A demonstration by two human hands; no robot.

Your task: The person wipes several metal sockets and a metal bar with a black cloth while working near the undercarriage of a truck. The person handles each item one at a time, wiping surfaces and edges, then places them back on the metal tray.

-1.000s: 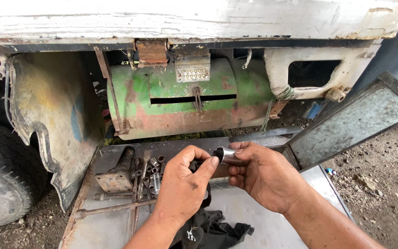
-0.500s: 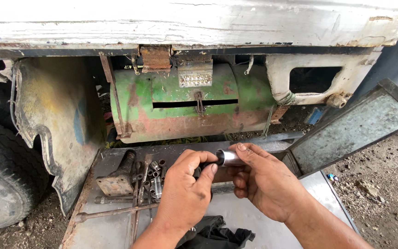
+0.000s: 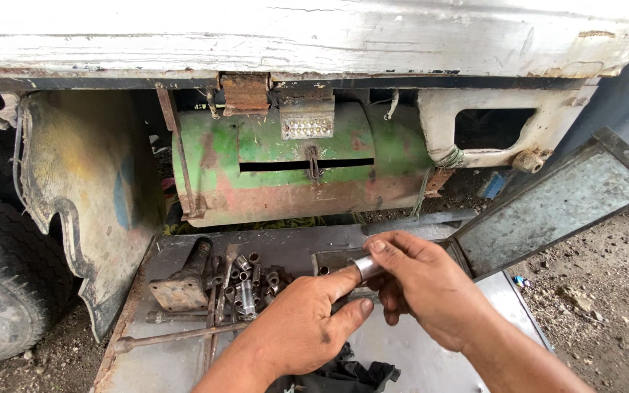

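Right hand [image 3: 420,291] curls palm-down, thumb and fingers pinched closed around a smooth, shiny steel socket [image 3: 367,266], held above the grey metal tray [image 3: 431,342]. Left hand [image 3: 307,324] points an extended forefinger against the socket's end; its remaining fingers are hidden, grip indeterminate.

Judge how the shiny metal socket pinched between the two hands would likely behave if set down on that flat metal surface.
The socket looks like a smooth polished cylinder, so laid on its side it would probably roll across the steel sheet. Its solid metal build suggests it is stiff and fairly heavy for its size. The glossy finish could slip from the right hand and left hand, which look grimy.
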